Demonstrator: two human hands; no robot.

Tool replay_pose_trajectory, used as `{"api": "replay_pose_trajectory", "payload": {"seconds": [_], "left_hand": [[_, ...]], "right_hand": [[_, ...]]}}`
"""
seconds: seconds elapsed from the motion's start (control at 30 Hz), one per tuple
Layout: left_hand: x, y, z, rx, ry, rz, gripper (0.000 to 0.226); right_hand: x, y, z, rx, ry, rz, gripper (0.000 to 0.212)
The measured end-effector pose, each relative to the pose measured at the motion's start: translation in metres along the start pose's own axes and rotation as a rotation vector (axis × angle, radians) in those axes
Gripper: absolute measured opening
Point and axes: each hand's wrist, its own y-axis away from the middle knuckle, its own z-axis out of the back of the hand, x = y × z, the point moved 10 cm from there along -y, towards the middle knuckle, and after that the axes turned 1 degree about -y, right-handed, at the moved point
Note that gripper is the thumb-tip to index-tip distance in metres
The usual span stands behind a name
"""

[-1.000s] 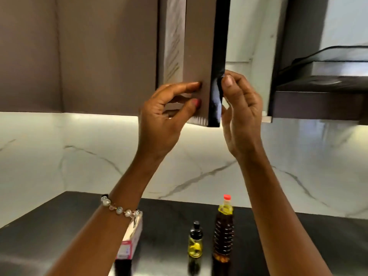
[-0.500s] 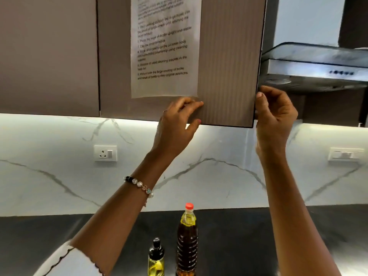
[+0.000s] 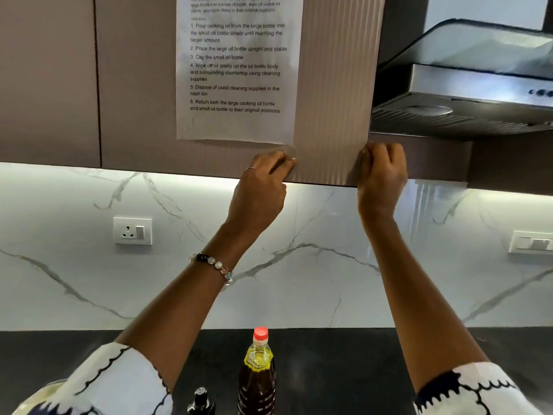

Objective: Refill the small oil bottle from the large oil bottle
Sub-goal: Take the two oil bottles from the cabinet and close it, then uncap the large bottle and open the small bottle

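While both my hands are up at the cupboard door (image 3: 335, 85), none of the refill has begun, as I judge it. My left hand (image 3: 260, 187) presses its fingers to the door's face below the taped sheet (image 3: 239, 70); my right hand (image 3: 381, 172) is curled round the door's edge. Down on the dark surface (image 3: 344, 369), the big bottle (image 3: 257, 375) stands upright, long axis vertical, red cap on and pointing up (pouring, capping and wiping all remain). Just left of it, apart, the small bottle (image 3: 201, 401) stands capped too.
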Motion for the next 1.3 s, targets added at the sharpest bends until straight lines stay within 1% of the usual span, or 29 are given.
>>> {"api": "replay_pose_trajectory", "payload": {"seconds": [0.07, 0.17, 0.27, 0.37, 0.43, 0.47, 0.53, 0.57, 0.6, 0.63, 0.7, 0.8, 0.87, 0.97, 1.03, 1.13, 1.23, 1.3], "left_hand": [[0.003, 0.001, -0.018, 0.048, -0.014, 0.015, 0.046], [0.012, -0.004, -0.037, 0.096, -0.039, 0.025, 0.048], [0.02, 0.0, -0.053, 0.152, -0.039, 0.043, 0.052], [0.028, 0.005, -0.068, 0.21, -0.015, 0.059, 0.058], [0.034, 0.007, -0.074, 0.24, 0.007, 0.072, 0.061], [0.037, 0.007, -0.075, 0.242, 0.014, 0.073, 0.062], [0.04, 0.006, -0.077, 0.24, 0.027, 0.072, 0.062], [0.041, 0.004, -0.078, 0.24, 0.036, 0.072, 0.062], [0.043, 0.004, -0.079, 0.245, 0.048, 0.074, 0.063], [0.043, 0.004, -0.08, 0.253, 0.058, 0.075, 0.062], [0.041, 0.008, -0.083, 0.271, 0.067, 0.065, 0.061], [0.041, 0.018, -0.078, 0.252, 0.098, 0.054, 0.055], [0.044, 0.028, -0.07, 0.225, 0.163, 0.083, 0.048], [0.05, 0.051, -0.058, 0.198, 0.291, 0.17, 0.036], [0.058, 0.076, -0.05, 0.209, 0.379, 0.264, 0.031], [0.072, 0.123, -0.035, 0.246, 0.429, 0.421, 0.024], [0.086, 0.183, -0.021, 0.268, 0.458, 0.608, 0.017], [0.096, 0.232, -0.021, 0.29, 0.49, 0.764, 0.015]], "right_hand": [[-0.022, -0.001, -0.014, 0.038, -0.111, -0.144, 0.017], [-0.035, -0.005, -0.037, 0.114, -0.082, -0.157, 0.023], [-0.042, -0.006, -0.051, 0.159, 0.035, -0.057, 0.024], [-0.047, -0.008, -0.063, 0.201, 0.216, 0.122, 0.02], [-0.052, -0.008, -0.069, 0.207, 0.355, 0.226, 0.022], [-0.054, -0.007, -0.071, 0.212, 0.392, 0.261, 0.024], [-0.062, -0.007, -0.074, 0.241, 0.459, 0.28, 0.019], [-0.065, -0.006, -0.077, 0.251, 0.502, 0.309, 0.029], [-0.064, -0.004, -0.078, 0.246, 0.557, 0.362, 0.043], [-0.067, -0.004, -0.078, 0.252, 0.577, 0.365, 0.053], [-0.073, -0.003, -0.074, 0.237, 0.59, 0.3, 0.057], [-0.068, -0.001, -0.062, 0.168, 0.516, 0.236, 0.046], [-0.058, 0.005, -0.056, 0.126, 0.402, 0.215, 0.036], [-0.059, 0.027, -0.05, 0.138, 0.238, 0.093, 0.03], [-0.063, 0.05, -0.05, 0.19, 0.122, 0.005, 0.024], [-0.056, 0.092, -0.048, 0.276, -0.008, 0.003, 0.016], [-0.053, 0.145, -0.051, 0.412, -0.118, -0.089, 0.018], [-0.047, 0.184, -0.056, 0.504, -0.167, -0.132, 0.018]]}}
